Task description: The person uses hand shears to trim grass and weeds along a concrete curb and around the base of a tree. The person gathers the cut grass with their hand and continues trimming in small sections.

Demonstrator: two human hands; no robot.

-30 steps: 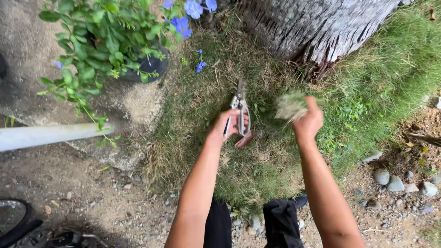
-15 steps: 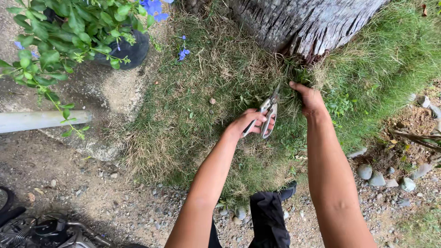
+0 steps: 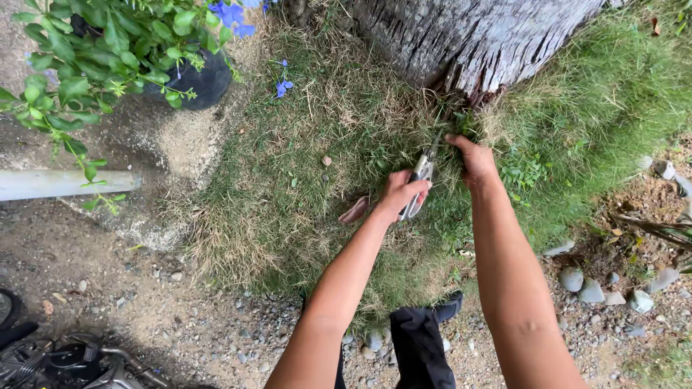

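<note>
My left hand (image 3: 398, 193) grips a pair of garden shears (image 3: 422, 175) with reddish handles spread apart, blades pointing up toward the base of a grey tree trunk (image 3: 461, 39). My right hand (image 3: 472, 156) reaches into the grass (image 3: 288, 180) just right of the blades, fingers closed on a tuft of green grass near the trunk's foot. Both arms stretch forward from the bottom of the view.
A dark pot (image 3: 191, 79) holding a leafy plant with blue flowers (image 3: 231, 13) stands upper left. A pale pipe (image 3: 65, 184) lies at the left. Rounded stones (image 3: 591, 288) and gravel lie lower right. Dark machinery (image 3: 65, 364) sits bottom left. My dark trouser leg (image 3: 425, 346) is below.
Both hands have moved forward and right, from open grass to the trunk's base. The right hand dropped its earlier clump and now grasps grass by the blades.
</note>
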